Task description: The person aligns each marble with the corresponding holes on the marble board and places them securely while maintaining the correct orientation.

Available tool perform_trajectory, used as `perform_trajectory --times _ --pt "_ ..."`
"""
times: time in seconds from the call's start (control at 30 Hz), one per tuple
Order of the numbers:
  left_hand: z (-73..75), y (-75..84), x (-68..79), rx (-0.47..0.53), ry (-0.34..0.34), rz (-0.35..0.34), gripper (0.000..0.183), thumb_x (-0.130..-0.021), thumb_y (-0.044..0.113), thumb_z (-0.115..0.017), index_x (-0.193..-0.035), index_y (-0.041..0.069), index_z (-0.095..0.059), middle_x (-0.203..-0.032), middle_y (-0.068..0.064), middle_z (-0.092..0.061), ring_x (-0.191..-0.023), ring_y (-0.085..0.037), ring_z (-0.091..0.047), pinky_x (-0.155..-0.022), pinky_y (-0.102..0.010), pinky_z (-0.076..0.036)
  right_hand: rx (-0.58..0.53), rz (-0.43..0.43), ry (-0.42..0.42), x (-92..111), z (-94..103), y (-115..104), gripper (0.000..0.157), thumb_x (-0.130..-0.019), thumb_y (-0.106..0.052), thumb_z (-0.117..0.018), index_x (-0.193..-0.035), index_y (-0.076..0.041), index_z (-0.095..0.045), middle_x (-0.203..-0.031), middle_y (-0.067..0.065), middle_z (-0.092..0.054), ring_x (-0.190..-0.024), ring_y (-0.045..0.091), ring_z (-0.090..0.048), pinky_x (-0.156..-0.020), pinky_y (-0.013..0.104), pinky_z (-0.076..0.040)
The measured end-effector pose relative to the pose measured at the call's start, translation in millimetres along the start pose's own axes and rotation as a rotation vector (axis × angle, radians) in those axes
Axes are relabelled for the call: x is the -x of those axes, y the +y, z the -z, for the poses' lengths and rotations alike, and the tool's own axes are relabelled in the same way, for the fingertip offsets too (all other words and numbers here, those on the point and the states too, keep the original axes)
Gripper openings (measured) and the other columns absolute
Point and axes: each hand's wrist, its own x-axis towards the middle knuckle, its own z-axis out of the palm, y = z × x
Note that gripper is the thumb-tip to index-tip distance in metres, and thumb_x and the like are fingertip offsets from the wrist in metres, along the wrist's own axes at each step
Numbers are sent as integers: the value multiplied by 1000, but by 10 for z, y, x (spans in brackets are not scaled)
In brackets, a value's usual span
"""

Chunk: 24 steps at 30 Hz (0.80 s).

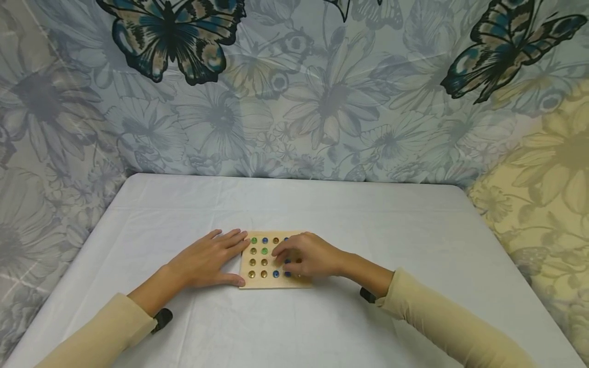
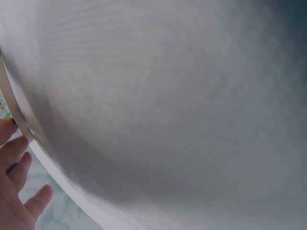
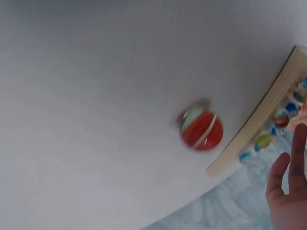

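A pale wooden board (image 1: 276,284) with rows of round hollows holds green, blue and amber-looking marbles. My left hand (image 1: 202,260) lies spread at the board's left side, fingertips at the upper left edge and thumb at the lower left corner. Over the board's right half hovers my right hand (image 1: 315,255), its fingers bent downward with a gap between fingertips and thumb; some hollows are hidden beneath it. In the right wrist view a red marble (image 3: 202,130) with a white stripe appears slightly blurred over the white cloth, just outside the board's edge.
A white cloth (image 1: 391,225) covers the table around the board. Behind it hangs a fabric backdrop (image 1: 294,102) with flowers and butterflies. Dark wrist cameras show below both sleeves.
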Motion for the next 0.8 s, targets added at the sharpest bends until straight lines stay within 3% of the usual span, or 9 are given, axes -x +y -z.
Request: perform_trajectory --times 0.3,0.53,0.8 --pt "-3 11 0 -1 4 -3 96 -86 77 -49 -152 8 -42 -157 -12 -37 -145 -30 -35 -114 -56 -31 13 -21 58 293 209 136 30 -87 -6 -75 -117 -6 -71 -102 -6 -74 -96 9 -68 -89 36 -55" --pt "-5 6 2 -6 7 -4 96 -87 77 -48 -152 8 -42 -158 -12 -37 -145 -30 -34 -114 -56 -31 13 -119 69 561 325 257 32 -88 -9 -74 -120 -8 -70 -103 -6 -74 -101 12 -67 -93 44 -53" --pt "-30 -9 1 -14 8 -3 97 -86 79 -46 -153 9 -41 -158 -12 -37 -145 -30 -34 -114 -56 -31 12 -179 73 772 357 362 31 -88 -9 -75 -118 -8 -71 -103 -6 -74 -99 10 -66 -91 44 -53"
